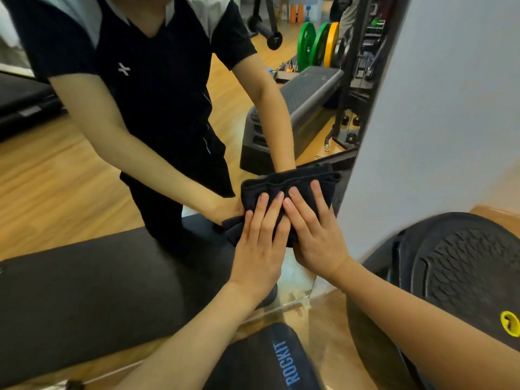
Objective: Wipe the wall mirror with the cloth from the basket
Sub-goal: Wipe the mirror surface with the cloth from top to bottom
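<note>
A folded black cloth (284,187) lies flat against the lower right part of the wall mirror (84,192). My left hand (259,249) and my right hand (315,232) both press on the cloth, palms flat and fingers spread, side by side and touching at the fingertips. The mirror reflects a person in a black shirt with both arms reaching to the same cloth. The mirror's right edge runs just beside my right hand. No basket is in view.
A white wall (450,108) stands right of the mirror. A black balance dome (464,277) sits low at the right. A black padded bench marked ROCKIT (270,358) is below my arms. Green and yellow weight plates (318,43) and a step platform show in the reflection.
</note>
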